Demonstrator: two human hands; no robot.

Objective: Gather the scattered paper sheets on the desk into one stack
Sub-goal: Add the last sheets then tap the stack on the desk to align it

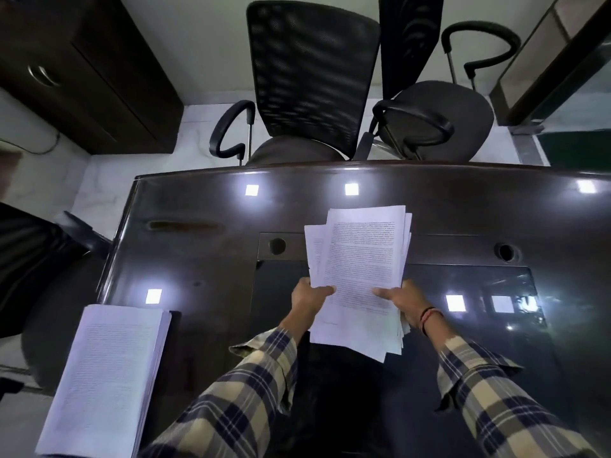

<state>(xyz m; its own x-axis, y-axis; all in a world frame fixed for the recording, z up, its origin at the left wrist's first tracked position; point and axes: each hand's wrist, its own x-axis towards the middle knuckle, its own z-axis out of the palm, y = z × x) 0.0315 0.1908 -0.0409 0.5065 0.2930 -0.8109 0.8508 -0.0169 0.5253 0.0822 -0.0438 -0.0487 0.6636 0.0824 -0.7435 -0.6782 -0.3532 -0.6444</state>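
White printed sheets — a loose bundle of paper sheets [362,272] — held up over the dark glossy counter [198,259], edges uneven, several corners fanned out at the far end and down the right side.

Left hand [309,297]: grip clamped on the bundle's left edge, thumb on top of the page, fingers underneath and out of sight. Right hand [401,300]: same hold on the right edge, thumb across the print. Both hands grasp the nearer half of the bundle; plaid sleeves run back toward the person.

Long axis of the bundle runs away from the person, toward the mesh chair [310,71] pushed in at the counter's far side. Near end hangs past the hands, toward the person's body.

Second pile — a thicker, squared stack of pages [105,378] — lies flat on the counter, well to the left of the bundle and nearer the person, its long axis roughly parallel. Left hand is the nearer one to it.

Judgement: no loose sheets visible on the counter, so gathering looks nearly done; the bundle probably wants squaring, tapped on end against the counter.
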